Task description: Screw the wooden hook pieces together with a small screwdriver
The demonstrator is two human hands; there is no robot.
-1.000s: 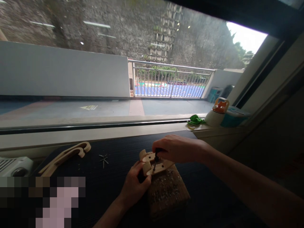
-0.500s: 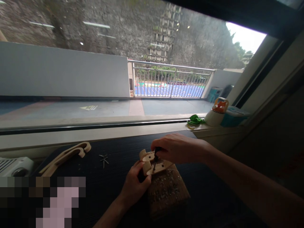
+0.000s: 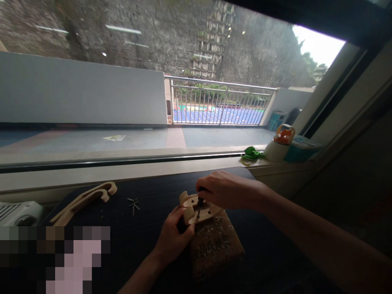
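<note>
A small curved wooden piece (image 3: pixel 190 208) lies on a brown wooden block (image 3: pixel 214 243) strewn with shavings, on a dark table (image 3: pixel 143 241). My left hand (image 3: pixel 173 237) is closed on the near left end of the piece, holding it against the block. My right hand (image 3: pixel 226 190) is closed round a small dark-handled tool (image 3: pixel 199 204) whose thin metal tip points down into the middle of the piece.
A larger curved wooden part (image 3: pixel 84 200) and several loose nails (image 3: pixel 134 203) lie at the table's back left. A white device (image 3: pixel 18 212) sits at the far left. On the window sill stand a white and orange kettle-like container (image 3: pixel 280 143), a green cloth (image 3: pixel 252 154) and a blue box (image 3: pixel 301 149).
Both hands stay on the wooden piece and the tool; my right hand has shifted slightly up and back. Nothing else has moved.
</note>
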